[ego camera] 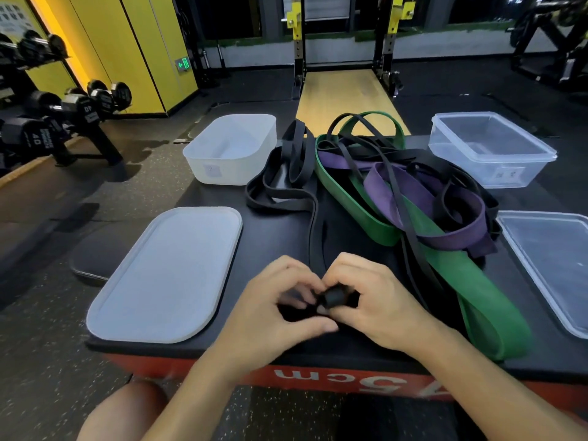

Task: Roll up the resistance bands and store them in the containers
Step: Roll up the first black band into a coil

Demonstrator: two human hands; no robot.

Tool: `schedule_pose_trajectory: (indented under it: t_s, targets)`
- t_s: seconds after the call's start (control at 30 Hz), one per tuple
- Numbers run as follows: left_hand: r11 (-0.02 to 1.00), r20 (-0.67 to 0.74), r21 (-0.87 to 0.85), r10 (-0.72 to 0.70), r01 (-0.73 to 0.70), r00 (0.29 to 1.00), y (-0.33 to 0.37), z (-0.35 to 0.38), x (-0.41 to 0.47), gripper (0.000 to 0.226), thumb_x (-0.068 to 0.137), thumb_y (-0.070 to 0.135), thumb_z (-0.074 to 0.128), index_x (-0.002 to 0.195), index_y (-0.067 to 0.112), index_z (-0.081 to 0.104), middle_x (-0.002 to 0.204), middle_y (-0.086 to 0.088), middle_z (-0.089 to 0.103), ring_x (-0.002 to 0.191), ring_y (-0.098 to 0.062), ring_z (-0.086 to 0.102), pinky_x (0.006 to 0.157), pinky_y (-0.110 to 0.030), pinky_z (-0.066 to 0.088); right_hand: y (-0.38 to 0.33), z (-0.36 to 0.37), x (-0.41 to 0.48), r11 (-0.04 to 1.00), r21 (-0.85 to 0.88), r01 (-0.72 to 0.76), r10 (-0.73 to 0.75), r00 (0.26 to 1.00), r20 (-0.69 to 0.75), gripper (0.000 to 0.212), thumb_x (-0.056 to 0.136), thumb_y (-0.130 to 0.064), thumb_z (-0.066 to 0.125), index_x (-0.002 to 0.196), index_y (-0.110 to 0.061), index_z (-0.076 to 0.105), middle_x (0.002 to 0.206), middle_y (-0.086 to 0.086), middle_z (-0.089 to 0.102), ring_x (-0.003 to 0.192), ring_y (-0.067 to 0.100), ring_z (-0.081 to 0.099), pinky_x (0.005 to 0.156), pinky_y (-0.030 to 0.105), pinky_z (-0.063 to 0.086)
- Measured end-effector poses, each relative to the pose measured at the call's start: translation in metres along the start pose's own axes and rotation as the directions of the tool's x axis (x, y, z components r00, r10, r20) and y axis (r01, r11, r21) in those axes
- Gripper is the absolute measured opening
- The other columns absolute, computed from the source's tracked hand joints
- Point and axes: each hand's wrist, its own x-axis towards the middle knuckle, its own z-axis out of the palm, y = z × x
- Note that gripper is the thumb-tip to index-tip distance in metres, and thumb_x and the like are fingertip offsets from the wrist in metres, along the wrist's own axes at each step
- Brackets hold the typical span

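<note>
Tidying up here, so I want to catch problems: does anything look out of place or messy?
Nothing looks damaged. The green band, purple band and loose black bands lie tangled in one heap between the white container and the clear container, both empty.

surface (pixel 280 237): black top, red front | frosted lid (pixel 168 275): flat, just left of left hand (pixel 276 303) | frosted container (pixel 219 167): beyond the lid | black band (pixel 286 183): heaped ahead of both hands | green band (pixel 356 202), purple band (pixel 381 186): tangled ahead-right of right hand (pixel 372 297) | clear container (pixel 509 173): far right | clear lid (pixel 553 259): right of right hand
</note>
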Motion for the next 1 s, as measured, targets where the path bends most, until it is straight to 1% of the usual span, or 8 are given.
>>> schedule_pose_trajectory:
  t_s: [0.1,0.3,0.43,0.57,0.73,0.83,0.9,1.0]
  targets:
    - [0.998,-0.011,0.061,0.009,-0.009,1.0,-0.002,0.003,0.001,0.029,0.077,0.021,0.092,0.096,0.025,0.071,0.104,0.008,0.058,0.092,-0.021,0.066,0.078,-0.035,0.061,0.0,-0.001,-0.003,1.0,-0.002,-0.018,0.018,0.999,0.036,0.031,0.078,-0.018,0.084,0.102,-0.032,0.07,0.096,-0.018,0.058,0.086,0.012,0.062,0.071,0.03,0.052]
    - [0.997,0.0,0.079,0.015,-0.015,1.0,-0.006,-0.001,-0.001,0.019,0.082,0.019,0.088,0.094,0.027,0.076,0.102,0.009,0.064,0.097,-0.019,0.069,0.083,-0.031,0.06,-0.002,-0.006,-0.005,0.995,-0.095,-0.008,0.018,0.994,0.111,0.032,0.079,-0.036,0.077,0.11,-0.03,0.071,0.107,-0.022,0.061,0.106,0.007,0.059,0.088,0.027,0.05]
    - [0.997,0.0,0.077,-0.032,0.031,1.0,-0.007,-0.002,-0.001,0.015,0.082,0.023,0.088,0.091,0.028,0.077,0.094,0.011,0.07,0.094,-0.015,0.071,0.082,-0.03,0.061,-0.002,-0.016,-0.013,0.995,0.022,-0.101,0.099,0.991,0.088,0.033,0.078,-0.034,0.083,0.106,-0.04,0.068,0.113,-0.022,0.069,0.113,0.006,0.065,0.097,0.031,0.052]
    - [0.994,0.049,0.086,-0.071,0.066,0.996,-0.007,-0.005,0.001,0.01,0.08,0.028,0.089,0.085,0.028,0.08,0.088,0.013,0.073,0.089,-0.014,0.07,0.08,-0.028,0.058,0.0,-0.013,-0.014,0.997,0.011,-0.078,0.076,0.991,0.106,0.015,0.078,-0.039,0.081,0.09,-0.036,0.073,0.116,-0.023,0.067,0.115,0.008,0.064,0.097,0.035,0.051]
    - [0.989,0.082,0.127,-0.086,0.076,0.993,-0.007,-0.007,0.005,0.01,0.081,0.033,0.088,0.076,0.033,0.079,0.092,0.012,0.063,0.093,-0.013,0.064,0.08,-0.013,0.042,0.0,-0.017,-0.012,0.99,0.042,-0.134,0.127,0.982,0.137,0.01,0.08,-0.033,0.086,0.082,-0.032,0.076,0.106,-0.01,0.056,0.098,0.019,0.062,0.085,0.029,0.051]
    - [0.989,0.098,0.135,-0.074,0.06,0.992,-0.008,-0.008,0.005,0.013,0.085,0.033,0.085,0.076,0.035,0.077,0.095,0.012,0.059,0.098,-0.014,0.061,0.084,-0.013,0.039,0.0,-0.014,-0.013,0.993,0.04,-0.107,0.101,0.987,0.124,0.014,0.081,-0.036,0.083,0.093,-0.035,0.075,0.101,-0.01,0.061,0.097,0.019,0.063,0.084,0.031,0.051]
    - [0.991,0.114,0.123,-0.066,0.051,0.991,-0.009,-0.008,0.006,0.012,0.087,0.032,0.083,0.077,0.033,0.076,0.097,0.011,0.059,0.103,-0.015,0.06,0.088,-0.015,0.04,-0.001,-0.013,-0.014,0.994,0.035,-0.103,0.098,0.989,0.112,0.033,0.082,-0.032,0.083,0.11,-0.038,0.068,0.102,-0.014,0.065,0.102,0.015,0.064,0.089,0.028,0.05]
    - [0.99,0.146,0.127,-0.08,0.062,0.986,-0.01,-0.008,0.008,0.01,0.09,0.034,0.08,0.081,0.033,0.077,0.101,0.011,0.057,0.115,-0.017,0.059,0.094,-0.021,0.044,-0.003,-0.013,-0.014,0.998,0.014,-0.065,0.064,0.994,0.093,0.027,0.083,-0.025,0.083,0.102,-0.036,0.066,0.093,-0.015,0.067,0.097,0.015,0.065,0.085,0.031,0.051]
